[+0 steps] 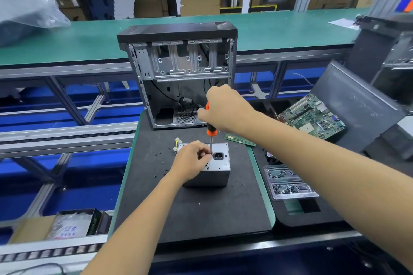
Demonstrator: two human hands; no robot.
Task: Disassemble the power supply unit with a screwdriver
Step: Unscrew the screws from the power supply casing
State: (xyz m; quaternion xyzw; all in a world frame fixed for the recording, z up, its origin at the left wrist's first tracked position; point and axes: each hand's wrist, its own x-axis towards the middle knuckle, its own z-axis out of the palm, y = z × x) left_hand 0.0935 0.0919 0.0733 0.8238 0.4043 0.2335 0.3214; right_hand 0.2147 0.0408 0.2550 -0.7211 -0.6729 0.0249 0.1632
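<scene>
1. I see the power supply unit (pixel 215 166) on the mat (pixel 192 214), in front of the computer case (pixel 178 73).
2. My left hand (pixel 192 161) rests on it; my right hand (pixel 225 109) holds the screwdriver (pixel 210 134) above.
3. The motherboard (pixel 312 116) lies to the right, and the screw tray (pixel 288 182) sits nearer me.

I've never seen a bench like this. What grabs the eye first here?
The two bare arms meeting mid-frame: the right hand grips an orange-and-black screwdriver held upright, its tip down at the grey power supply unit, where the left hand pinches beside the tip. Behind stands an opened, gutted computer case, and a green circuit board lies at right.
</scene>
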